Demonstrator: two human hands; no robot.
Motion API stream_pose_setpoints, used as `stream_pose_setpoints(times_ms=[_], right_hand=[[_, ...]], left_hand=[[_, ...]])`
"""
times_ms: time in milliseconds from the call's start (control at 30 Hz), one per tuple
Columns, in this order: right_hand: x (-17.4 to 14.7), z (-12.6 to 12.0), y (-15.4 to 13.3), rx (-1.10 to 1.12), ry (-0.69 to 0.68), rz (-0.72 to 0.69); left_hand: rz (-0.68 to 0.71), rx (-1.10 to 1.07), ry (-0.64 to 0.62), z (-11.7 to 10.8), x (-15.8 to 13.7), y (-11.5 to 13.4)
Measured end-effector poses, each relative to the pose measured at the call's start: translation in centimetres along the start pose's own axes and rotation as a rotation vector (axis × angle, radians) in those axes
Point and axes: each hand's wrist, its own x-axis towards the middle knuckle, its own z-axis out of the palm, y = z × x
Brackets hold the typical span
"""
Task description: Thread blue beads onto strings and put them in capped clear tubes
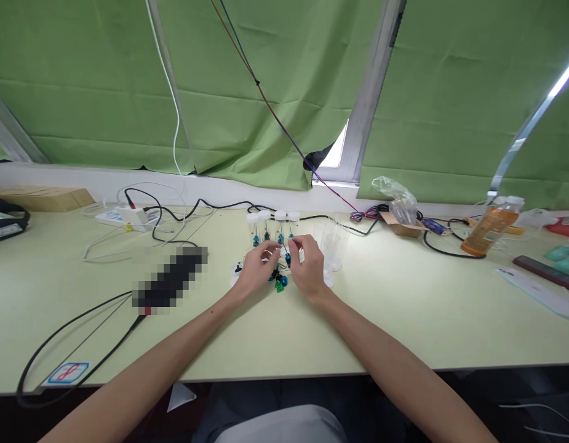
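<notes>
Showing between the left hand (259, 266) and the right hand (307, 261): one dark-blue stemmed piece (288, 259), above the tabletop (247, 344). On each hand, thumb and index finger are drawn close together near the thin stem; cannot tell which hand pinches it, or whether both do.

Risks (judged): a slip on so thin a stem would drop the piece among the loose pieces (284, 281) just below. Stems there may snag one another. A forward knuckle bump could topple the capped tubes (280, 227) just beyond the hands; a rightward one, the clear containers (331, 243).

Counts: hands, 2; stemmed piece between them, 1; white-capped tubes, 4, each with dark or blue contents; green piece (279, 287), 1 visible. Loose pieces and clear containers overlap; no reliable total for either.
</notes>
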Motion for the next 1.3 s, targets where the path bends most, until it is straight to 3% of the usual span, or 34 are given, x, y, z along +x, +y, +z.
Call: stream_pose_setpoints(times_ms=[267,500,667,800,900,1000,1133,1300], right_hand=[[-0.2,0.0,-0.2,0.013,-0.020,0.008],[-0.3,0.2,-0.4,0.002,-0.034,-0.037],[-0.3,0.3,-0.3,-0.005,-0.041,-0.021],[-0.4,0.3,-0.4,0.014,-0.055,-0.009],[-0.5,0.3,-0.5,0.021,-0.071,-0.011],[-0.5,0.4,-0.4,0.025,-0.088,-0.032],[-0.7,0.6,-0.1,0.021,-0.097,-0.050],[-0.7,0.9,0.3,0.013,-0.119,-0.041]], left_hand=[[0.149,0.116,-0.020,-0.6,0.8,0.4],[0.069,-0.020,-0.024,-1.3,2.0,1.3],[0.094,-0.186,0.051,-2.8,4.4,3.1],[0.191,-0.126,0.063,-3.6,7.2,5.5],[0.208,0.020,-0.070,-2.9,9.7,7.4],[0.240,0.252,-0.299,-1.3,12.3,9.3],[0.226,0.707,-0.718,1.8,15.3,11.5],[0.222,1.010,-0.768,6.5,16.4,12.8]])
